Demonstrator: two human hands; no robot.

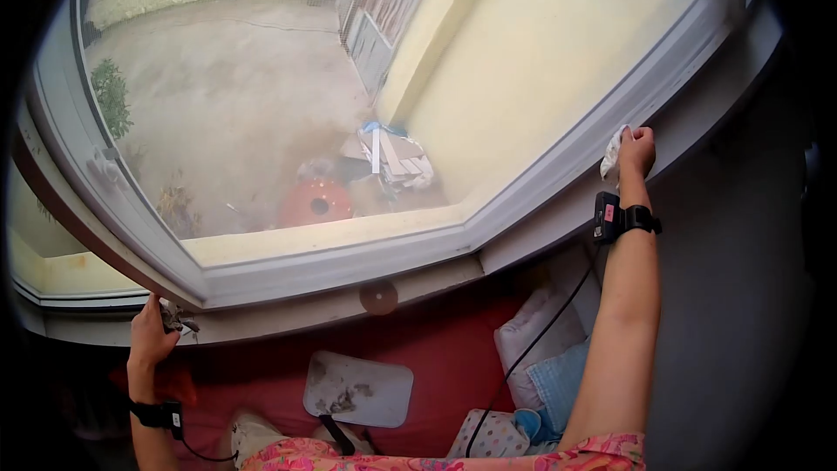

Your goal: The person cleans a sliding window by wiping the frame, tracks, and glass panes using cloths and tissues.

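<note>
At the right side of the window frame (558, 166), my right hand (637, 150) is closed on a crumpled white cloth (614, 153), which lies against the frame. My left hand (153, 331) is at the lower left corner of the window, its fingers raised to the frame's bottom edge. Beside those fingers is a crumpled, dirty grey-white rag (174, 317), apparently held between thumb and fingers. Each wrist wears a strap with a small black device.
Below the sill (427, 283) lies a red cover (261, 375) with a stained white tray (357, 389). Pillows (540, 340) and a dotted box (493, 436) are at lower right. A black cable (545, 331) runs past them. A round brown disc (378, 297) is on the sill.
</note>
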